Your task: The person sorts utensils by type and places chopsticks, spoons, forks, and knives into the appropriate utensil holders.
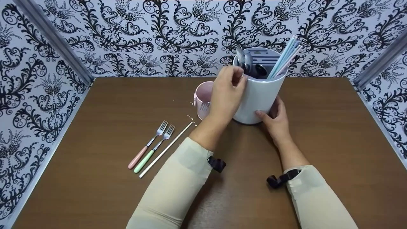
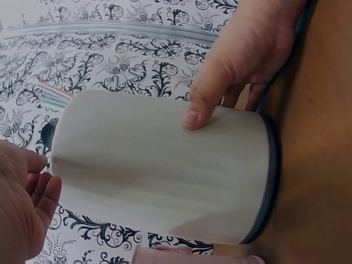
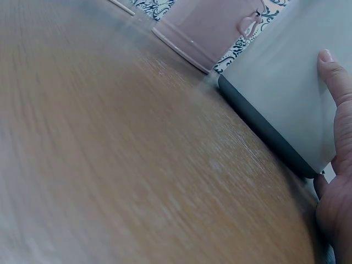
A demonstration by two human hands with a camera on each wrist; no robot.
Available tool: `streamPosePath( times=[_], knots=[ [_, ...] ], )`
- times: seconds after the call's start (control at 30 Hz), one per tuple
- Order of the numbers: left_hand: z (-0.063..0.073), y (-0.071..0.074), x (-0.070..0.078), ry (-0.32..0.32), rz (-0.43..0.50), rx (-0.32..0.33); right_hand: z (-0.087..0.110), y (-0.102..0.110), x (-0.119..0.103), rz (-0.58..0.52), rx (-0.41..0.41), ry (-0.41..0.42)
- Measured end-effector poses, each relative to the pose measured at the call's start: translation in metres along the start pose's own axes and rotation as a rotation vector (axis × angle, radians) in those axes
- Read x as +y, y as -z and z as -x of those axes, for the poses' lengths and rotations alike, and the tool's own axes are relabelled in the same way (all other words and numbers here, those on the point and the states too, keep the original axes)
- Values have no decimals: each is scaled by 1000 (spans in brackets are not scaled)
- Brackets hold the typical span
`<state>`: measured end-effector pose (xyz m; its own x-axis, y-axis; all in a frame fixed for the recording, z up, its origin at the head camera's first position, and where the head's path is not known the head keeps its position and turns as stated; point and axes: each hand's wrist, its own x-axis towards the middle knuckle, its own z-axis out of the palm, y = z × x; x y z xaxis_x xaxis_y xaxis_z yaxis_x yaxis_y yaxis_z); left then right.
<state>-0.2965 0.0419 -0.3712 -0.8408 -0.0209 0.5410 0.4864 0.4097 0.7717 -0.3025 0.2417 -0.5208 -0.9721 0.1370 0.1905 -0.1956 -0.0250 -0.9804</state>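
My right hand (image 1: 278, 122) grips the lower right side of a tall white utensil holder (image 1: 259, 98), thumb across its front. In the left wrist view, the right hand's thumb (image 2: 192, 118) lies on the white wall near the dark base. Up at the rim is my left hand (image 1: 227, 92), its fingers bent and their tips right at the edge beside the spoons. Whether these fingertips pinch anything I cannot tell. Inside the holder stand metal spoons (image 1: 244, 58), a black rounded utensil (image 1: 261, 70) and several pale blue and pink sticks (image 1: 283, 60).
A pink cup (image 1: 203, 95) stands left of the holder, partly behind my left hand. Farther left on the brown table (image 1: 105, 127) lie a pink-handled fork (image 1: 148, 146), a green-handled fork (image 1: 154, 149) and a white stick (image 1: 165, 151). Patterned walls (image 1: 178, 38) surround the table's back and sides.
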Motion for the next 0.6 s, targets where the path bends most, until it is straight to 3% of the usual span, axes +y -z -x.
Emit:
streamPosePath(
  times=[0.6],
  knots=[
    [52, 12, -22, -120, 28, -1, 1, -1, 0, -9, 11, 11]
  ],
)
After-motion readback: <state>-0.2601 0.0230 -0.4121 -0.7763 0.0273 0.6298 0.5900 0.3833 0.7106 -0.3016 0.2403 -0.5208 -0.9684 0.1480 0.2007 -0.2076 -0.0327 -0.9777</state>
